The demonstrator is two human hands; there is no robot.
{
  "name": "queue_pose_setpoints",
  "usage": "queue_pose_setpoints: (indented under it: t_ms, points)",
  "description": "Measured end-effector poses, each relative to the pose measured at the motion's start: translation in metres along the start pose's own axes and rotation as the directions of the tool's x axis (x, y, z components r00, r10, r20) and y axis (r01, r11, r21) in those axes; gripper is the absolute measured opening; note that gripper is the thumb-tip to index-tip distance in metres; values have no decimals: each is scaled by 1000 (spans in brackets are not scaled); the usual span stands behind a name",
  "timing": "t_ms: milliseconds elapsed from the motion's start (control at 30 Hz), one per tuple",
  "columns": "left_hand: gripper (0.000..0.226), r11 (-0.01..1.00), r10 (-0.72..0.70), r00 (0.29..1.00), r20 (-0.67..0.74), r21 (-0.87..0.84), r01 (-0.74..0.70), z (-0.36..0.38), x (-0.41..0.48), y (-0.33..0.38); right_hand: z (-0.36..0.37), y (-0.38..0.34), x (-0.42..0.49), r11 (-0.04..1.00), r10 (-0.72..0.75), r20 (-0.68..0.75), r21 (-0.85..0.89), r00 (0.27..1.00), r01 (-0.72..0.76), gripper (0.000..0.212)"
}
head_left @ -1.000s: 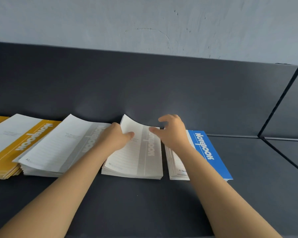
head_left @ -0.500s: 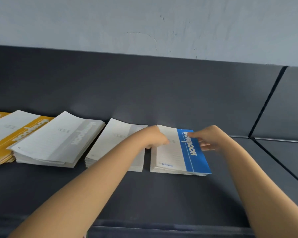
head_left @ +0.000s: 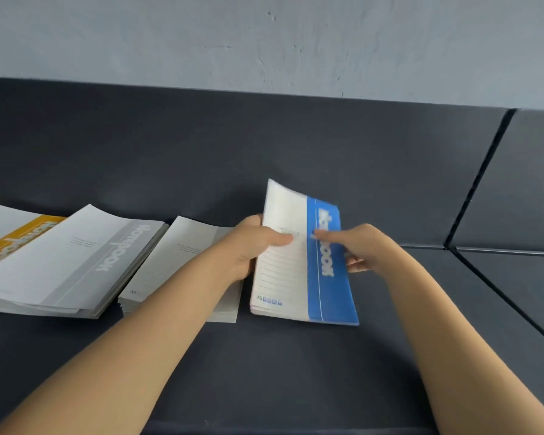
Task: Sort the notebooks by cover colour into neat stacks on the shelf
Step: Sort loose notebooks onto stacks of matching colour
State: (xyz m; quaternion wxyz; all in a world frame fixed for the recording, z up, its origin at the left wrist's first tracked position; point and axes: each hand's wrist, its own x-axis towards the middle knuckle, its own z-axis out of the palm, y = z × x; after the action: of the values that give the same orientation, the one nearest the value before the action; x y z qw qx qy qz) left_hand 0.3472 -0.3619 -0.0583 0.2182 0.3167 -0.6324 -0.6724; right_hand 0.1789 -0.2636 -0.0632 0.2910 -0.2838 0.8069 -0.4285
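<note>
Notebooks are ranged in four stacks along the dark shelf (head_left: 264, 372). The blue stack (head_left: 327, 277), right of the middle, is held between both hands. Its left edge is gripped by the left hand (head_left: 252, 246), whose thumb is laid across the white part of the top cover, while the other fingers are hidden behind the edge. Its right edge is gripped by the right hand (head_left: 363, 249). One digit is pressed onto the blue band (thumb or finger cannot be told through the blur), and the remaining fingers are curled under the side. The near edge of the blue stack is seen low at the shelf surface, and its far end appears tilted up toward the dark back panel (head_left: 264, 146).

Just to the left, a low grey stack (head_left: 176, 262) is laid flat and is partly covered by the left forearm. It is separated from the blue stack by a narrow gap. Beside it a taller grey stack (head_left: 69, 262) is found, its top cover slightly curled. At the far left a yellow stack (head_left: 16, 237) is partly hidden behind the taller grey stack and cut off at the edge of the view.

The back panel is topped by a pale wall (head_left: 264, 36) and divided at the right by a slanting seam (head_left: 481, 183).
</note>
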Motion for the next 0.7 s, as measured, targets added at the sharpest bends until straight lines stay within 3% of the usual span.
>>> queue_pose_setpoints:
  t_ms: [67,133,167,233,367,533,700]
  points:
    - [35,986,143,990,21,-85,-141,-2,-3,7,-8,-7,-10,970,-117,35,216,993,107,54]
    - [35,961,260,965,34,-105,-255,-3,-5,12,-14,-15,-25,858,-311,81,453,947,242,37]
    - [34,951,293,956,33,-113,-287,-3,-6,13,-15,-18,-32,816,-392,87,492,916,302,29]
    - [31,942,318,948,12,-120,-314,-2,-6,11,-12,-20,-37,793,-466,71,475,882,381,23]
    - [32,938,343,939,-18,-52,-343,0,-6,6,-8,-17,-37,787,-503,54,440,863,432,31]
    - [45,926,374,922,-99,-18,-378,9,-3,-2,-4,-16,-34,749,-519,22,493,855,442,42]
    - [46,944,324,923,-207,2,-331,16,4,-9,7,-14,-31,768,-464,25,509,886,388,34]
